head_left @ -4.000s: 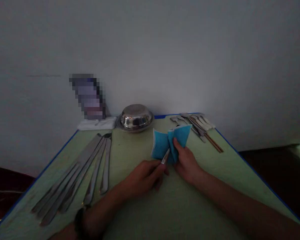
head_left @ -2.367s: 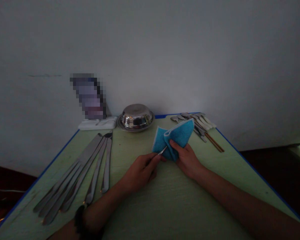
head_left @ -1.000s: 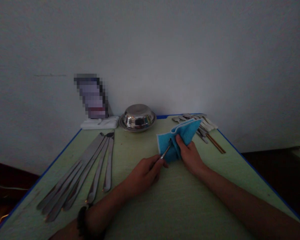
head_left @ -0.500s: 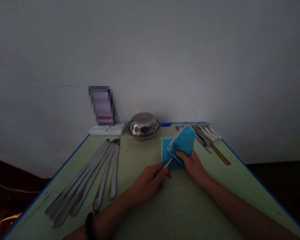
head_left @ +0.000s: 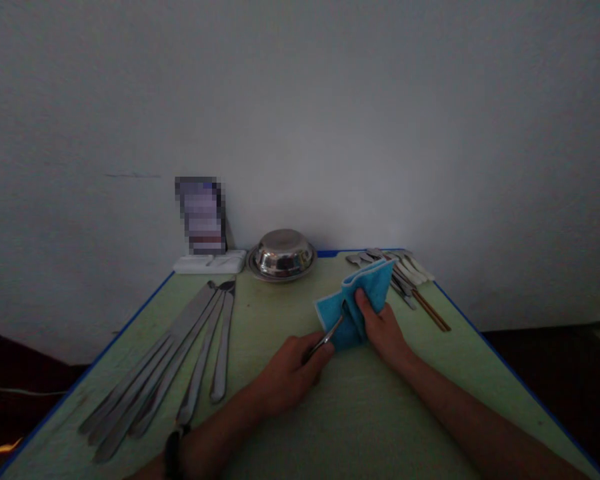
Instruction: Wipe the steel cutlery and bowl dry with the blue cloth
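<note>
My left hand (head_left: 295,373) is closed around a slim metal piece of cutlery (head_left: 330,331), which slants up to the right. Its far end meets the blue cloth, and I cannot make out which kind of cutlery it is. The folded blue cloth (head_left: 377,288) with pale edging is gripped by my right hand (head_left: 383,331), thumb on top and other fingers mostly hidden. One flap of the cloth hangs to the left, behind the cutlery.
Several long metal utensils (head_left: 170,360) fan out on the green table (head_left: 380,427) at left. An upturned steel bowl (head_left: 285,253) stands at the back, beside a blurred-out screen (head_left: 203,217) on a white base (head_left: 210,262). Cutlery (head_left: 403,287) and wooden chopsticks (head_left: 431,310) lie at right.
My right hand has shifted the cloth, whose upper fold now tilts further right. The cutlery in my left hand has turned and shows more of its length. The view has moved slightly.
</note>
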### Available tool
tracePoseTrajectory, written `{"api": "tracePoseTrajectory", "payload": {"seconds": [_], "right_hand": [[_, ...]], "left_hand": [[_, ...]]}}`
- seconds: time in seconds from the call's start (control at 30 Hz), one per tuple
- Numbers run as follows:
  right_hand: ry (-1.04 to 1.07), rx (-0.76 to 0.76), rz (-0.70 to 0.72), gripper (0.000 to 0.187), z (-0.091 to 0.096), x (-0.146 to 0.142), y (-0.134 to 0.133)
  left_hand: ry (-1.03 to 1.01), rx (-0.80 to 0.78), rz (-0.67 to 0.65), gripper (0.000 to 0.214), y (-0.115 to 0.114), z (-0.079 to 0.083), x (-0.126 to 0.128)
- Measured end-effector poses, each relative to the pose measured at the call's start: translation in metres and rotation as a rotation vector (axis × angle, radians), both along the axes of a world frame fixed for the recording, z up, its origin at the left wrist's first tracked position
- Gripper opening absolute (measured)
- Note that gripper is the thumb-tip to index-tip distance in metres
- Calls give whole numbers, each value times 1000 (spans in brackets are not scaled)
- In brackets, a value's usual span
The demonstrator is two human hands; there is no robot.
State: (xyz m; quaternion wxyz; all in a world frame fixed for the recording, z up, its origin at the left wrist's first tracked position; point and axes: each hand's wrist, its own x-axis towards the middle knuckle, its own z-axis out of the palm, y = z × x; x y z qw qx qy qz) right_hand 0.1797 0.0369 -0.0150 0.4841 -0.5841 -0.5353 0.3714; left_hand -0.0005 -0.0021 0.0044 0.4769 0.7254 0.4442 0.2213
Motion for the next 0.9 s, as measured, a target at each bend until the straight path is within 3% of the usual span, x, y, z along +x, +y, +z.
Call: {"api": "tracePoseTrajectory", "payload": {"seconds": [0.13,0.27,0.47,0.73,0.9], "right_hand": [[-53,-18,71,44,-2,3,3],[-23,73,192,31,-3,5,5],[2,58,232,37,-2,7,7],[-147,83,154,42,-2,10,12],[-80,48,73,46,-3,8,11]], "left_hand": [[-39,-60,42,37,1,0,0],[-94,-100,73,40,2,0,1],[-11,-41,36,39,1,1,1],[4,-25,13,40,0,2,1],[-74,-98,27,40,1,1,0]]}}
